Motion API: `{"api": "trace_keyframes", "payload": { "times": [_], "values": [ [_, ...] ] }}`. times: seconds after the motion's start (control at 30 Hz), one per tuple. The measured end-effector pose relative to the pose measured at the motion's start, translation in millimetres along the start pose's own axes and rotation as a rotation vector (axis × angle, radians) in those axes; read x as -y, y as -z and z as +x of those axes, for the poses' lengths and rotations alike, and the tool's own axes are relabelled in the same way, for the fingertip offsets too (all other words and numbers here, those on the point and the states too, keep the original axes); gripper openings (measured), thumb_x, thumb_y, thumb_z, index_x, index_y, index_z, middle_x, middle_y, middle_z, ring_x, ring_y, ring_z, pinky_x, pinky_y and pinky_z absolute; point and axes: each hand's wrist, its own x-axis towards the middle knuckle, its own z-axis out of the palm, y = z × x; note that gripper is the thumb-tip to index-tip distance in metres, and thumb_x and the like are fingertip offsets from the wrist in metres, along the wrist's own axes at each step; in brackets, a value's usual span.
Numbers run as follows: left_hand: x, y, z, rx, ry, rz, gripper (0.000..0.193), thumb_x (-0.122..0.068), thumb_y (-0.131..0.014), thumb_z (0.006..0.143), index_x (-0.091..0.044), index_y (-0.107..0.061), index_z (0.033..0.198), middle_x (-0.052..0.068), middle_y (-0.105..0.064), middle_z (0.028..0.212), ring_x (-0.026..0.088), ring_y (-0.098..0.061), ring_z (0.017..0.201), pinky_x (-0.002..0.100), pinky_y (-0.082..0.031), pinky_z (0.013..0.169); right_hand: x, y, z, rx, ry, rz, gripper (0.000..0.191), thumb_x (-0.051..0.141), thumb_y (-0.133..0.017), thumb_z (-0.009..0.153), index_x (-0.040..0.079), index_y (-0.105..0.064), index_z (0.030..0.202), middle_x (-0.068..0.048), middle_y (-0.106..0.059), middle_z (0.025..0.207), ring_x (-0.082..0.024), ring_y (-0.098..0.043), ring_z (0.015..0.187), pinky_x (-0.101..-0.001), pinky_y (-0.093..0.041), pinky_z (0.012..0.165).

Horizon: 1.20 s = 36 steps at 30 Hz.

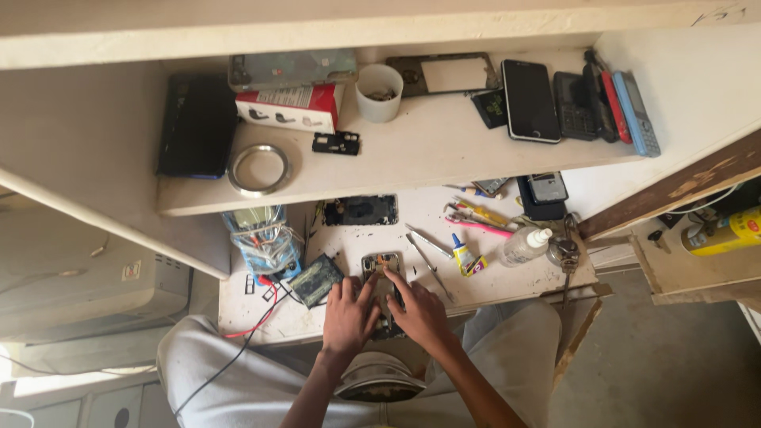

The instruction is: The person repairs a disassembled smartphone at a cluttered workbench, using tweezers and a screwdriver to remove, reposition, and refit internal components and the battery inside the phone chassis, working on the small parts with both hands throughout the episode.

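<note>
An opened phone [383, 265] with its inner parts showing lies flat near the front edge of a small white worktable [507, 284]. My left hand [349, 317] rests on its left side, one finger pointing onto the top half. My right hand [420, 313] covers its right side, a finger pressing on the middle. A dark flat battery-like part [315, 280] lies just left of my left hand. Whether either hand pinches a small tool is hidden.
Tweezers [429, 242], a small glue tube [466, 257], a clear bottle [523, 246] and pink-handled pliers [479, 224] lie right of the phone. A wire-filled box [263, 238] stands left. A shelf [444, 150] above holds several phones, a white cup [379, 91], a metal ring [259, 168] and a red box [289, 107].
</note>
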Motion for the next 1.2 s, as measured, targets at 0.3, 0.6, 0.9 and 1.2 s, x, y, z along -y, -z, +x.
{"api": "trace_keyframes", "payload": {
  "times": [0.3,0.6,0.9,1.2],
  "values": [
    [3.9,-0.5,0.6,0.016,0.000,-0.025,0.059,-0.028,-0.063,0.091,-0.015,-0.050,0.147,0.015,-0.052,0.111,0.034,-0.050,0.101,0.046,-0.043,0.093,-2.3,-3.1,1.0,0.056,-0.039,0.002,0.062,0.031,-0.069,0.090,0.033,-0.047,0.148,-0.016,-0.069,0.083,-0.038,-0.069,0.077,-0.0518,-0.055,0.073],
    [4.5,-4.1,1.0,0.026,0.019,-0.016,0.058,-0.029,-0.063,0.091,-0.016,-0.051,0.147,0.015,-0.052,0.112,0.033,-0.050,0.103,0.045,-0.043,0.094,-6.5,-4.7,1.5,0.067,-0.049,0.027,0.060,0.030,-0.069,0.091,0.033,-0.048,0.147,-0.015,-0.068,0.081,-0.037,-0.068,0.077,-0.0509,-0.054,0.073],
    [4.9,-3.1,-1.6,0.034,0.017,-0.018,0.059,-0.029,-0.064,0.090,-0.016,-0.050,0.146,0.015,-0.052,0.111,0.034,-0.050,0.102,0.045,-0.043,0.094,-5.0,-5.1,-0.2,0.045,-0.019,0.023,0.059,0.031,-0.068,0.091,0.032,-0.049,0.147,-0.014,-0.069,0.081,-0.035,-0.069,0.078,-0.0498,-0.054,0.073],
    [5.2,-4.3,-1.5,0.031,0.023,-0.002,0.058,-0.029,-0.063,0.091,-0.018,-0.050,0.147,0.015,-0.052,0.112,0.033,-0.051,0.102,0.046,-0.043,0.095,-5.4,-5.5,-0.3,0.017,0.001,0.011,0.059,0.031,-0.069,0.091,0.031,-0.050,0.147,-0.014,-0.069,0.080,-0.035,-0.069,0.075,-0.0496,-0.054,0.071]
  ]
}}
